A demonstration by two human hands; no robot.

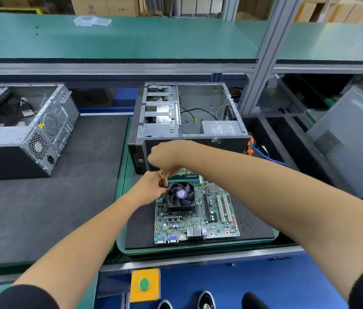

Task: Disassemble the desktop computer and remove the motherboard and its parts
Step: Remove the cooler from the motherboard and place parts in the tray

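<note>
Hands met at the CPU cooler fan's [181, 195] 10 o'clock corner: right hand [165, 156] gripped a screwdriver [164, 178], left hand [151, 186] pinched its shaft above the motherboard [196, 217].

I count one green flat computer board [196, 217] | one black round fan [181, 194] | three grey metal computer boxes [189, 121] | my two hands [151, 186]

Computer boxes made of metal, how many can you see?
3. An open grey metal computer case stands behind the green motherboard, another grey case lies at the left, and a closed grey one leans at the right. More may be hidden.
</note>
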